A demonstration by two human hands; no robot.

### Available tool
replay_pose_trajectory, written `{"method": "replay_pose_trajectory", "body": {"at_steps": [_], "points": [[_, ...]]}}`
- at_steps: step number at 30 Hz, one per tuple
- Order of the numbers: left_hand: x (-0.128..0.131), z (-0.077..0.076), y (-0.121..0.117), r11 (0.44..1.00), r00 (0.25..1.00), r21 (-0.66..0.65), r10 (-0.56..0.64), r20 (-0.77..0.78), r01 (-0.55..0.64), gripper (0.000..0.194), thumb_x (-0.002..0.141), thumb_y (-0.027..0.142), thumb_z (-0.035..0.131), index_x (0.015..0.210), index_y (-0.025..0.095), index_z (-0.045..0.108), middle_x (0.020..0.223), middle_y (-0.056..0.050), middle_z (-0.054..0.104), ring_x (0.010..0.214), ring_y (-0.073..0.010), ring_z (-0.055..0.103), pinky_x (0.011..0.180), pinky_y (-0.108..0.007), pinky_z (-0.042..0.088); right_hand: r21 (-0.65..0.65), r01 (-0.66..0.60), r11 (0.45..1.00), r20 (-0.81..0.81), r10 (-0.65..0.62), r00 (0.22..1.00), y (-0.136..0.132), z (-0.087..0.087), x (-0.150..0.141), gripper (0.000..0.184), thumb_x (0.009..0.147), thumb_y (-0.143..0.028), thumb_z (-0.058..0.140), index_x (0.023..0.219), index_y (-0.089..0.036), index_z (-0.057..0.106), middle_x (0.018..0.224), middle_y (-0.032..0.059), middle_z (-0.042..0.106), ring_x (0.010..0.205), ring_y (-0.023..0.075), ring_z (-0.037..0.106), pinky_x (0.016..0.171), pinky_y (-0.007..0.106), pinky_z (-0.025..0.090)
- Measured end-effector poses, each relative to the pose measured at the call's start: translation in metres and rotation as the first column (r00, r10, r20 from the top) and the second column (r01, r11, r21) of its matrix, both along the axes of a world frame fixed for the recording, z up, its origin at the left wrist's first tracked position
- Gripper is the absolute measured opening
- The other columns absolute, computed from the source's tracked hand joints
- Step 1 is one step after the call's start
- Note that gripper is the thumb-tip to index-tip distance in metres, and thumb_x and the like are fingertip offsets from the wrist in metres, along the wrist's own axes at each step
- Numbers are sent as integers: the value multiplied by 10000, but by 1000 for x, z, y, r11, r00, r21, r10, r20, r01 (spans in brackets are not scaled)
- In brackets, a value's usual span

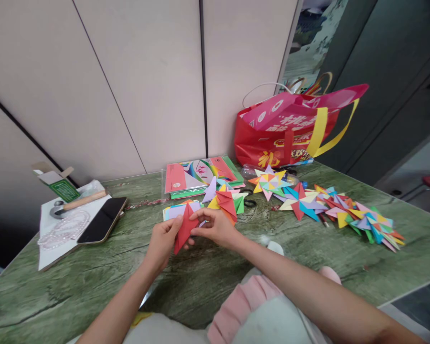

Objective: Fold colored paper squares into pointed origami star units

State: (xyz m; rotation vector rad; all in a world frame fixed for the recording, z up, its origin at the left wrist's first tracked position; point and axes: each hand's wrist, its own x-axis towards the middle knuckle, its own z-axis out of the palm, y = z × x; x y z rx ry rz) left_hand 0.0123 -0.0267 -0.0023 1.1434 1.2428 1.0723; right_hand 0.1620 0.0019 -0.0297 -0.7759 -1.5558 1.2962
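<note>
A red folded paper piece (pixel 184 231), pointed at both ends, is held up over the green marbled table (pixel 103 296). My left hand (pixel 164 240) grips its left side, thumb on the front. On its right edge, the thumb and fingers of my right hand (pixel 215 228) are closed in a pinch. Just behind the hands lies a stack of coloured paper sheets (pixel 170 211). A loose pile of folded paper pieces (pixel 226 200) in red, orange, green and lilac sits beyond my right hand, which hides part of it.
Folded paper stars (pixel 299 201) spread along the right side. Packaged coloured paper (pixel 200 176) lies at the back, near a red gift bag (pixel 283 134). On the left are a phone (pixel 103 220), a white board (pixel 47 258), beads (pixel 66 230), a hammer (pixel 80 202) and a green box (pixel 62 188).
</note>
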Motion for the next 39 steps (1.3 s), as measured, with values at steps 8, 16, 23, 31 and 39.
{"method": "replay_pose_trajectory", "body": {"at_steps": [8, 16, 23, 31, 39], "points": [[2, 4, -1, 995, 996, 37, -92, 12, 92, 237, 662, 346, 641, 729, 119, 625, 584, -54, 679, 486, -154, 617, 455, -233, 468, -10, 88, 996, -77, -88, 993, 3, 1, 1, 352, 575, -219, 693, 896, -168, 556, 940, 40, 568, 708, 108, 560, 528, 195, 471], [2, 3, -1, 994, 995, 30, -101, 10, 101, 247, 683, 324, 625, 823, 120, 618, 574, -33, 672, 480, -150, 616, 460, -236, 471, -1, 106, 994, -63, -105, 992, 2, 2, 1, 372, 560, -206, 715, 888, -168, 543, 957, 35, 555, 699, 95, 546, 524, 184, 457], [0, 1, 0, 991, 993, 52, -121, 12, 120, 370, 705, 318, 618, 1010, 118, 555, 657, -50, 683, 469, -137, 601, 467, -240, 478, -100, 74, 992, -149, -88, 985, 5, 4, 0, 240, 699, -365, 608, 806, -158, 553, 694, -13, 556, 555, 98, 570, 509, 223, 478], [-1, -6, 2, 988, 993, 133, -60, -99, 73, 264, 619, 253, 683, 854, 153, 614, 638, -8, 672, 499, -145, 611, 451, -225, 466, -66, 120, 991, -155, -129, 979, 9, -3, 2, 367, 583, -202, 696, 889, -193, 493, 720, -27, 566, 615, 97, 559, 580, 227, 470], [-9, -11, 10, 950, 965, 312, 82, -250, 0, 318, 601, 257, 686, 895, 147, 640, 945, -97, 679, 899, -236, 620, 816, -381, 475, 487, 285, 826, 68, -361, 930, -4, 8, 5, 140, 734, -102, 496, 825, -189, 556, 804, 31, 575, 716, 126, 545, 578, 228, 461]]}}
